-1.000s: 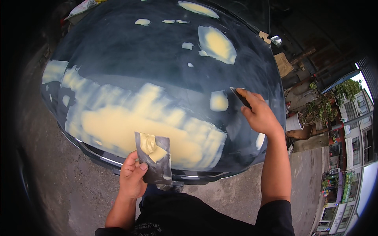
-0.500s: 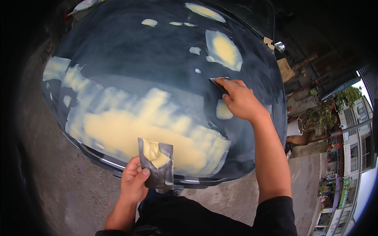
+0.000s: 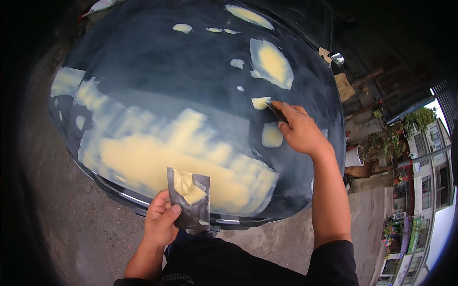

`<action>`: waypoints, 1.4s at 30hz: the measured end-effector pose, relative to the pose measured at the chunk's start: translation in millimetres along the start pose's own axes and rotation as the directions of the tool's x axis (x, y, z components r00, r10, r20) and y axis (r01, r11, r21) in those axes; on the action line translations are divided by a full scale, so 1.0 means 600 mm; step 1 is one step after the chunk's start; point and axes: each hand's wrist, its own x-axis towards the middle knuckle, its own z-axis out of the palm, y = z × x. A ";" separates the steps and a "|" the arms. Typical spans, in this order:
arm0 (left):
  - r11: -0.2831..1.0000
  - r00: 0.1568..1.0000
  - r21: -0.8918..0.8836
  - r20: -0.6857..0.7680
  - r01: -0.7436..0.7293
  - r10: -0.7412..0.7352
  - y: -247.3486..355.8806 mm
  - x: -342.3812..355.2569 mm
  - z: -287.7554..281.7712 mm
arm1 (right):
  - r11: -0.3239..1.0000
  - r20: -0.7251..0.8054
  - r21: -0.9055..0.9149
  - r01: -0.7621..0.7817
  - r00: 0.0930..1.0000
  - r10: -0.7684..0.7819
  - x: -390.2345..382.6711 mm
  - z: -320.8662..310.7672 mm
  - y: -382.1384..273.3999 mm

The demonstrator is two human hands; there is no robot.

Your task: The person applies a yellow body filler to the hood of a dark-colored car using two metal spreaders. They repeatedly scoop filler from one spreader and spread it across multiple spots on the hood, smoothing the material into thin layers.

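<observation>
A dark car hood [image 3: 162,62] fills the view, marked with pale yellow filler patches. My left hand [image 3: 162,217] grips a flat dark putty board [image 3: 191,214] by its edge, thumb on top. A lump of yellow body filler [image 3: 183,183] sits on that board. Over the hood's right side, my right hand [image 3: 303,128] is closed round a putty knife [image 3: 275,110] held on a slant. The blade meets the right end of a small yellow filler patch [image 3: 260,103]. Just below the knife is another squarish patch [image 3: 272,135].
A broad filler area [image 3: 143,152] spans the front of the hood. An oval patch [image 3: 272,59] lies farther back. Beyond the hood's right edge are a side mirror [image 3: 338,58], a white plant pot [image 3: 354,156] and buildings. Concrete ground [image 3: 95,229] surrounds the car's front.
My right hand has moved slightly right and down with the putty knife. A small yellow filler patch now shows where the blade was. My left hand and the board have stayed nearly still.
</observation>
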 end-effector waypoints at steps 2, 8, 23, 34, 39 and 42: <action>1.000 1.000 0.002 0.006 0.009 -0.009 -0.001 0.002 0.005 | 0.998 0.022 -0.004 -0.067 0.998 0.067 0.032 -0.009 0.006; 1.000 1.000 -0.005 0.003 0.006 -0.006 -0.005 0.002 0.000 | 0.992 0.131 -0.040 -0.116 0.984 0.120 0.039 0.020 -0.053; 0.999 1.000 -0.040 0.004 0.009 -0.009 0.002 0.000 -0.012 | 0.981 0.056 -0.085 0.176 0.984 -0.172 0.075 -0.009 -0.068; 1.000 0.999 -0.021 -0.036 -0.015 0.014 0.010 -0.004 -0.016 | 0.983 0.096 -0.079 0.168 0.982 -0.160 0.055 0.029 -0.074; 0.999 1.000 -0.045 -0.011 -0.009 0.009 0.016 -0.002 -0.013 | 0.990 0.123 -0.059 0.129 0.985 -0.121 0.040 0.001 -0.065; 0.999 1.000 -0.025 0.000 -0.022 0.022 0.017 0.000 -0.003 | 1.000 0.032 -0.010 0.019 0.999 -0.019 0.076 -0.027 -0.067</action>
